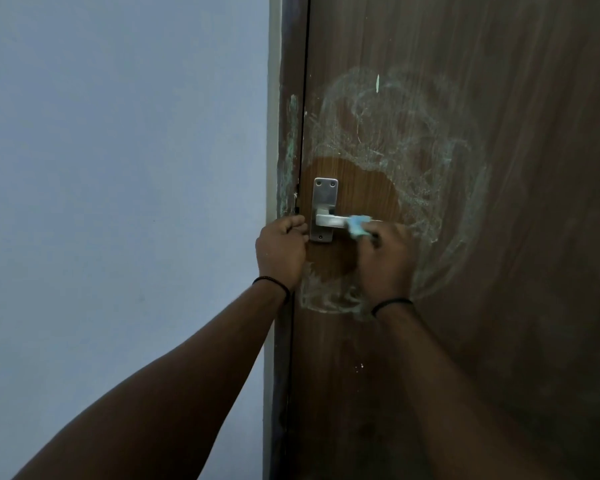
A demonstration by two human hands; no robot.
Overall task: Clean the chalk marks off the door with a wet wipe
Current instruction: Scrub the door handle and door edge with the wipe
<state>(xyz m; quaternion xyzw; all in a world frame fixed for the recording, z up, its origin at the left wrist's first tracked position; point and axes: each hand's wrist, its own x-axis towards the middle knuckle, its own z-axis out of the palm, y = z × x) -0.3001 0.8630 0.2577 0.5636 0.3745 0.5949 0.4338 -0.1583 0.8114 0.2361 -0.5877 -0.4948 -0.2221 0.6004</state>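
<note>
Brown wooden door [499,306] standing shut, pale chalk marks [413,161] smearing in a ring around a wiped patch, metal handle [329,220] and plate sitting at its left edge

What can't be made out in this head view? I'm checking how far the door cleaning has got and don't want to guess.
- Right hand covers most of the wet wipe and the lever's end on the door handle.
- Chalk marks behind both hands: hidden.
- Left hand curls at the door edge; what its fingers hold is unclear.
- Door top, bottom and right side: cut off by the frame.
</note>
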